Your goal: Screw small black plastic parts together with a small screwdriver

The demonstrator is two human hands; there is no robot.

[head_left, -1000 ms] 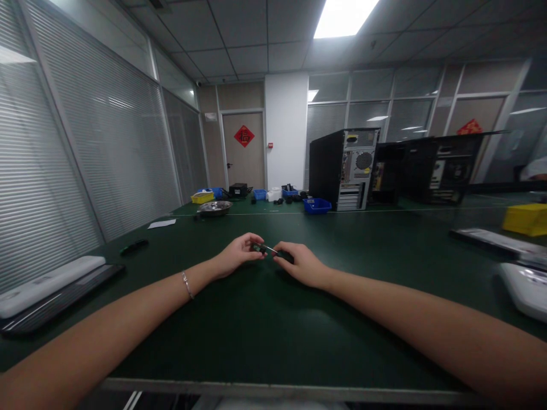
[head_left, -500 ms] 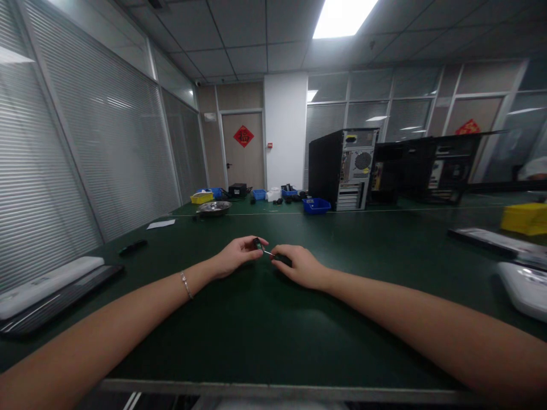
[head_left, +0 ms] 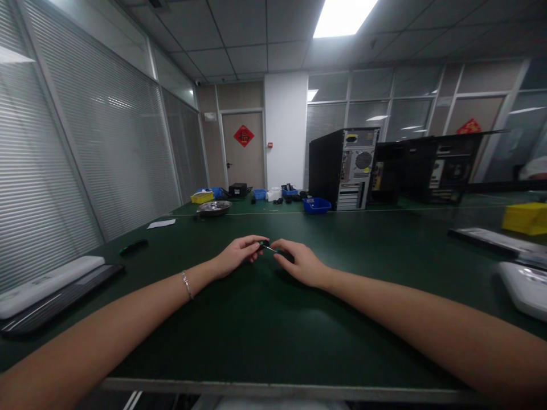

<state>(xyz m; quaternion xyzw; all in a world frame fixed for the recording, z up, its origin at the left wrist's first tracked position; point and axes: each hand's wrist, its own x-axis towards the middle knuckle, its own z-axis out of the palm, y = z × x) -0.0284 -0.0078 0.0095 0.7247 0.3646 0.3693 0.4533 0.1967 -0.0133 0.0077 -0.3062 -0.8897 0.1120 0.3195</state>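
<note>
Both arms reach forward over the table (head_left: 265, 324), left hand (head_left: 237, 256) pinching a small green part (head_left: 261, 245), right hand (head_left: 299, 263) gripping a dark-handled screwdriver (head_left: 280, 253).

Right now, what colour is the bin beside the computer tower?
Blue: the bin sits left of the computer tower, seen in the head view.

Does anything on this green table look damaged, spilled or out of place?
Nothing stands out. The left hand and right hand meet over a small dark part above the green table; no spill shows.
</note>
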